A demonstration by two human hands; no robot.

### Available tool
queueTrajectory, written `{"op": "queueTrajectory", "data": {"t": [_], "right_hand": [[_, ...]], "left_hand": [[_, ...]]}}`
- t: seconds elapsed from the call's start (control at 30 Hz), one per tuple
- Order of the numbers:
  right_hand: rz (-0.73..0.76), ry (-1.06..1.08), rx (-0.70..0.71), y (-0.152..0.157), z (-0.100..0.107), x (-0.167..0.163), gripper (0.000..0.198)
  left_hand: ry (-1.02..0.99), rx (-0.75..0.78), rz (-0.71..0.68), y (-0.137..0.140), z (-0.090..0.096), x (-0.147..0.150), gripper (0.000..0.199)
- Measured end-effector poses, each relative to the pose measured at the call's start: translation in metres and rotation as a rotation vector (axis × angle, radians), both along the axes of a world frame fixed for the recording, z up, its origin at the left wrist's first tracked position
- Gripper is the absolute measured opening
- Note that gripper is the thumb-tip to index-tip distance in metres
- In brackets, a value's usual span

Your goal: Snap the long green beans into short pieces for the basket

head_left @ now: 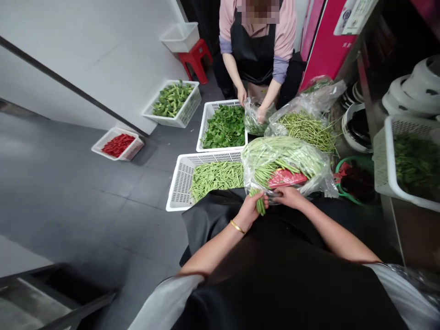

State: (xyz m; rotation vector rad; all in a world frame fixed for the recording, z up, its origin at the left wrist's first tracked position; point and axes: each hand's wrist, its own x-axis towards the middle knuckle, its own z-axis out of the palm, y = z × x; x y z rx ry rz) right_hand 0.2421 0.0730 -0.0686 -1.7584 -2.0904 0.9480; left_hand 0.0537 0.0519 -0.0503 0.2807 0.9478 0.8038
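My left hand (250,210) is closed round a small bunch of green beans (260,208), whose ends stick out above and below the fingers. Close to its right, my right hand (289,198) has its fingers drawn together at the near edge of a clear plastic bag (323,172); whatever they pinch is too small to make out. Inside the open bag lie many long green beans (266,173) and a red packet (287,178). A white slotted basket (182,176) stands left of the bag, holding short pieces of green bean (218,178).
Opposite, a person (256,50) reaches into a bag of greens (254,126), beside a basket of leafy greens (225,126). Thin green stems (305,128) lie behind my bag. Leftward are baskets of cut greens (173,98) and red peppers (118,145). A metal shelf (395,224) borders the right.
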Motion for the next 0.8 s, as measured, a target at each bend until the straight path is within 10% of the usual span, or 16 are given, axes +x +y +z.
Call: {"op": "queueTrajectory", "data": {"t": [0.13, 0.3, 0.6, 0.8], "right_hand": [[-0.265, -0.484, -0.013, 0.047, -0.018, 0.043, 0.035], [-0.216, -0.66, -0.009, 0.063, -0.018, 0.054, 0.029], [-0.182, 0.155, -0.001, -0.047, 0.002, -0.02, 0.026], [-0.064, 0.171, 0.148, -0.066, 0.034, -0.044, 0.024]], "left_hand": [[-0.06, 0.018, -0.125, 0.002, -0.008, -0.014, 0.042], [0.011, -0.024, -0.245, 0.004, -0.009, -0.016, 0.042], [0.195, 0.15, -0.171, -0.003, -0.01, 0.002, 0.043], [0.163, 0.253, -0.229, -0.015, 0.0, -0.002, 0.045]]}}
